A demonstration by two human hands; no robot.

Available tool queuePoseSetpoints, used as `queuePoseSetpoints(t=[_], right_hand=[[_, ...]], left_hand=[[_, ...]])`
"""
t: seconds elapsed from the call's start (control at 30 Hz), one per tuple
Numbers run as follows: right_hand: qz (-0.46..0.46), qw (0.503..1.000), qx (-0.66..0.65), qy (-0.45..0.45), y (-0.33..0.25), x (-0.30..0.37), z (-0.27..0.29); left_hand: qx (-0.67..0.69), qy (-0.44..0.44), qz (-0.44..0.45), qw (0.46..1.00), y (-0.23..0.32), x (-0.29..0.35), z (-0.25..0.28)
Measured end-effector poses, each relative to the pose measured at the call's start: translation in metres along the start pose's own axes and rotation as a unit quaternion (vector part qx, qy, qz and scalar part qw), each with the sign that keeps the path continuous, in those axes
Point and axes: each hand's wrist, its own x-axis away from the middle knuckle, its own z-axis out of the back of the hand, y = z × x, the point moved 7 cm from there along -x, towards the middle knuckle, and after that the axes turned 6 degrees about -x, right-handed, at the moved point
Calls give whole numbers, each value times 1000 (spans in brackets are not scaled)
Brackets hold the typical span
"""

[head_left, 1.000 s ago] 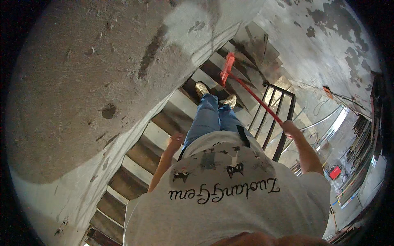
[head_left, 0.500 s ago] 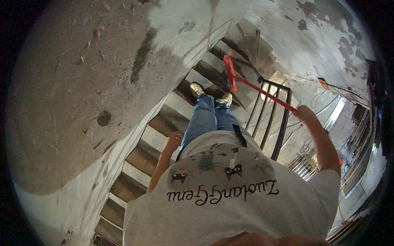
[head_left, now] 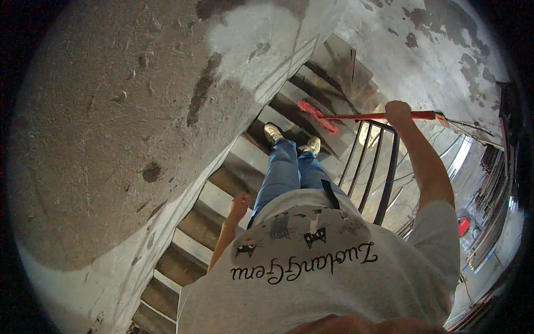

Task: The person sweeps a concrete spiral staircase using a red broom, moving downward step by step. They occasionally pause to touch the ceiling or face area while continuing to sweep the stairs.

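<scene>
A red broom (head_left: 356,116) reaches from my right toward the stairs, with its bristle head (head_left: 318,117) resting on or just above a step ahead of my feet. High on the handle, my right hand (head_left: 399,113) is wrapped round it, above the corner of the railing; a stretch of handle sticks out beyond the fist. My left hand (head_left: 240,206) hangs beside my left thigh with its fingers curled in, and nothing shows in them. Both my shoes stand on the stairs (head_left: 250,153), below the broom head.
A dark metal railing (head_left: 370,167) runs along my right side. Past it, a lower floor holds cables, long rods or pipes (head_left: 489,178) and a small red object (head_left: 464,226). A rough plaster wall (head_left: 111,145) borders the stairs on the left. Farther on, the steps turn beside a peeling wall (head_left: 423,50).
My right hand has risen, bringing the broom handle from a slant to nearly level. The bristle head has swung to a slant and dropped slightly. My left hand stays low by my thigh.
</scene>
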Motion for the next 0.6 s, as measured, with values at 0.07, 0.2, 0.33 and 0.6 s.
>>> queuePoseSetpoints(t=[0.07,0.2,0.33,0.6], right_hand=[[36,999,-1,-21,-21,9,9],[76,991,3,-108,-63,51,-26],[47,983,-25,-175,-65,65,-35],[-42,997,-21,-63,18,3,-17]], left_hand=[[21,-5,7,1000,-20,-1,-10],[75,-18,77,994,-48,-4,-25],[-13,-25,55,998,13,3,-15],[-2,-10,-10,1000,6,-10,-7]])
